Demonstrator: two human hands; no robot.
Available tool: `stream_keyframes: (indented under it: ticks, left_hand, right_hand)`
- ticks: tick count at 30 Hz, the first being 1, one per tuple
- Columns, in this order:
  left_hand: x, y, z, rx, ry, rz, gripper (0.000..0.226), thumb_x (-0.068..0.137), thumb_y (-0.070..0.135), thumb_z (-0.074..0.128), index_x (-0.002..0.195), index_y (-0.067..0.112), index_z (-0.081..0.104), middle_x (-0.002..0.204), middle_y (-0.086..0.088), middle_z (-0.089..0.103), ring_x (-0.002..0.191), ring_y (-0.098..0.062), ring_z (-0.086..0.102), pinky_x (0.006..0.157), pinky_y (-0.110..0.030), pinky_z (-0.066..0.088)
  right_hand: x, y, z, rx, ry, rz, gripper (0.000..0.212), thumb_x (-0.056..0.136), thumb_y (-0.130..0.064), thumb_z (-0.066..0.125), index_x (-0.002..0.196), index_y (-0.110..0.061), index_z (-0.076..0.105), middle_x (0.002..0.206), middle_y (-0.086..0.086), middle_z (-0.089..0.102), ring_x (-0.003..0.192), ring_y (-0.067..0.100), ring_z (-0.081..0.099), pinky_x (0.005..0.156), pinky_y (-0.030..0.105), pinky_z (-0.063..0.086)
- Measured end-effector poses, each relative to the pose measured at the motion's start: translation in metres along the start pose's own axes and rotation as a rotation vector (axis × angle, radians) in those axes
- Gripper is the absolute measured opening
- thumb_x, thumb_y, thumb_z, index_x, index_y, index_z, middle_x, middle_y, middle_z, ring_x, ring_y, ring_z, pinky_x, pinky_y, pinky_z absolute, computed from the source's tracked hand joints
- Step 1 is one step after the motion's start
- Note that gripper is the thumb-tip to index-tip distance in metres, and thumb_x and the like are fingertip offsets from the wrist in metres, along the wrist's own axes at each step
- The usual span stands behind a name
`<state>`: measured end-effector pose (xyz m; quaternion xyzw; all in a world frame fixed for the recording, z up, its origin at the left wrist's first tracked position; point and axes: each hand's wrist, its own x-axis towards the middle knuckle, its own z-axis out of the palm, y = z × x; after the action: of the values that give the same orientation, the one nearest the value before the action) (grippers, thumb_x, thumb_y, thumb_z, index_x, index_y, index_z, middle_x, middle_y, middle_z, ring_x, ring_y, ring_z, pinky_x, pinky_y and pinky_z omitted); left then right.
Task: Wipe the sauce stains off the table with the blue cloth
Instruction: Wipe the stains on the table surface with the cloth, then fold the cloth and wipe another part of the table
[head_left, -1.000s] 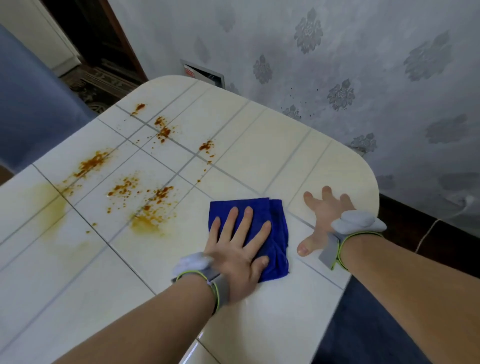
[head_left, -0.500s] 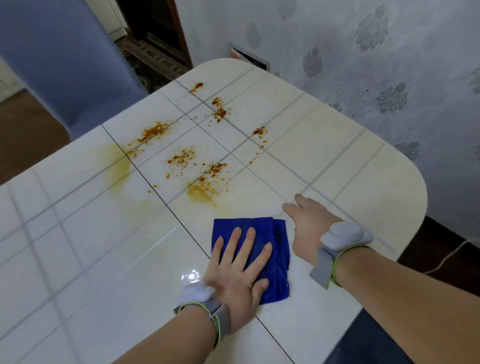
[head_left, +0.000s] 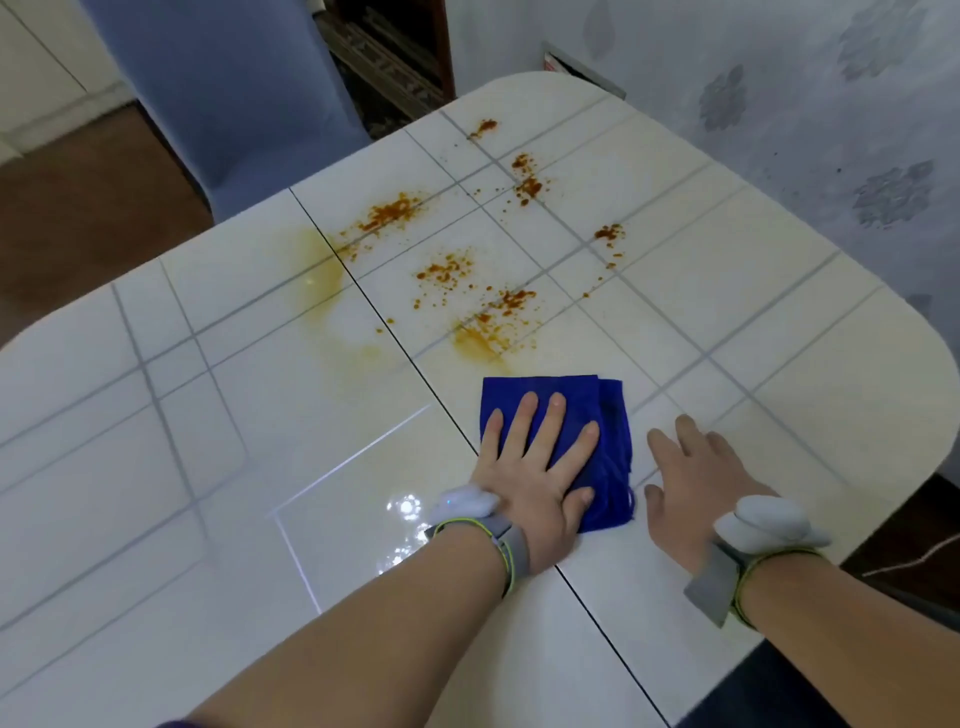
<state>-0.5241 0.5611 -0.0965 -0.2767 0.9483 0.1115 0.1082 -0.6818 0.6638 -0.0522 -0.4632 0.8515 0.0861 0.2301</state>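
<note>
A folded blue cloth (head_left: 608, 415) lies flat on the white tiled table (head_left: 208, 467). My left hand (head_left: 535, 467) presses down on it, palm flat and fingers spread, covering its left half. My right hand (head_left: 696, 483) rests flat on the bare table just right of the cloth, holding nothing. Orange-brown sauce stains (head_left: 478, 306) are scattered over the table beyond the cloth, the nearest smear (head_left: 475, 340) just past its far edge. A pale yellow smear (head_left: 319, 275) spreads further left.
A blue-covered chair (head_left: 223, 93) stands at the table's far left side. A patterned wall (head_left: 831, 104) runs along the right. The table's rounded right edge (head_left: 935, 405) lies close to my right hand. Both wrists wear grey bands.
The view has swung left, showing more of the table. My right hand drew back from the cloth's far corner and lies flat beside it. My left hand stays on the cloth.
</note>
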Motion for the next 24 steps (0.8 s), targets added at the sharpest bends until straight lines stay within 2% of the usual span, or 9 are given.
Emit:
stream_keyframes:
  ticks: [4, 7, 9, 10, 11, 14, 18, 21, 24]
  left_hand:
    - [-0.072, -0.014, 0.017, -0.031, 0.002, 0.018, 0.066, 0.095, 0.052, 0.031, 0.155, 0.034, 0.013, 0.163, -0.008, 0.008, 0.149, -0.037, 0.008, 0.115, -0.056, 0.007]
    - [-0.095, -0.025, 0.003, -0.148, -0.005, 0.075, 0.054, 0.096, 0.042, 0.036, 0.148, 0.031, 0.036, 0.158, -0.008, 0.030, 0.143, -0.034, 0.031, 0.112, -0.054, 0.030]
    - [-0.082, -0.042, -0.011, -0.236, 0.107, 0.067, 0.042, 0.090, 0.026, 0.044, 0.128, 0.018, 0.059, 0.140, -0.013, 0.053, 0.120, -0.036, 0.057, 0.091, -0.046, 0.052]
    - [-0.075, -0.050, -0.020, -0.256, 0.163, 0.005, 0.039, 0.085, 0.019, 0.048, 0.121, 0.013, 0.063, 0.133, -0.014, 0.057, 0.110, -0.037, 0.061, 0.082, -0.043, 0.055]
    - [-0.071, -0.057, -0.030, -0.259, 0.159, -0.076, 0.040, 0.083, 0.016, 0.051, 0.121, 0.012, 0.062, 0.131, -0.012, 0.058, 0.107, -0.038, 0.060, 0.080, -0.041, 0.054]
    - [-0.063, -0.068, -0.037, -0.186, 0.041, -0.198, 0.045, 0.090, 0.023, 0.055, 0.135, 0.023, 0.049, 0.132, 0.000, 0.051, 0.117, -0.028, 0.046, 0.093, -0.037, 0.041]
    - [-0.060, -0.072, -0.042, -0.280, -0.052, -0.289, 0.029, 0.089, 0.029, 0.057, 0.118, 0.025, 0.055, 0.119, -0.001, 0.049, 0.114, -0.025, 0.048, 0.091, -0.034, 0.041]
    - [-0.057, -0.079, -0.057, -0.411, 0.027, -0.281, 0.016, 0.087, 0.028, 0.060, 0.102, 0.023, 0.058, 0.107, -0.001, 0.049, 0.103, -0.024, 0.053, 0.085, -0.032, 0.044]
    - [-0.048, -0.095, -0.089, -0.518, 0.198, -0.281, 0.012, 0.085, 0.024, 0.064, 0.096, 0.024, 0.061, 0.096, 0.002, 0.055, 0.091, -0.021, 0.056, 0.079, -0.030, 0.044]
  right_hand:
    - [-0.010, -0.031, 0.005, 0.250, 0.177, -0.201, 0.038, 0.093, -0.030, 0.048, 0.130, -0.021, 0.049, 0.130, 0.000, 0.044, 0.115, 0.023, 0.049, 0.087, 0.035, 0.047]
    - [-0.016, -0.062, 0.009, 0.299, 0.111, -0.359, 0.040, 0.093, -0.030, 0.049, 0.132, -0.021, 0.049, 0.127, -0.003, 0.048, 0.110, 0.022, 0.051, 0.093, 0.035, 0.044]
    - [-0.011, -0.075, 0.009, 0.238, 0.093, -0.342, 0.044, 0.094, -0.032, 0.047, 0.137, -0.022, 0.043, 0.134, 0.000, 0.045, 0.115, 0.025, 0.046, 0.097, 0.037, 0.041]
    - [-0.009, -0.081, 0.007, 0.228, 0.081, -0.304, 0.046, 0.094, -0.033, 0.048, 0.138, -0.021, 0.041, 0.133, 0.001, 0.046, 0.116, 0.026, 0.045, 0.096, 0.037, 0.042]
    - [-0.004, -0.086, 0.005, 0.226, 0.075, -0.264, 0.046, 0.094, -0.034, 0.049, 0.137, -0.021, 0.040, 0.130, 0.001, 0.048, 0.114, 0.025, 0.045, 0.093, 0.037, 0.043]
    - [0.008, -0.096, 0.001, 0.117, -0.003, -0.191, 0.039, 0.091, -0.035, 0.052, 0.127, -0.020, 0.047, 0.118, 0.003, 0.051, 0.110, 0.023, 0.046, 0.083, 0.031, 0.044]
    - [0.010, -0.105, -0.003, 0.093, -0.120, -0.131, 0.024, 0.089, -0.038, 0.053, 0.108, -0.025, 0.058, 0.114, 0.001, 0.050, 0.106, 0.020, 0.049, 0.080, 0.028, 0.044]
    - [0.009, -0.102, -0.014, 0.388, -0.019, -0.067, 0.011, 0.083, -0.031, 0.059, 0.086, -0.025, 0.050, 0.092, -0.002, 0.057, 0.084, 0.020, 0.057, 0.071, 0.032, 0.049]
    - [0.015, -0.103, -0.043, 0.632, 0.167, -0.080, 0.009, 0.081, -0.022, 0.059, 0.083, -0.023, 0.050, 0.071, -0.002, 0.060, 0.066, 0.021, 0.058, 0.060, 0.032, 0.049]
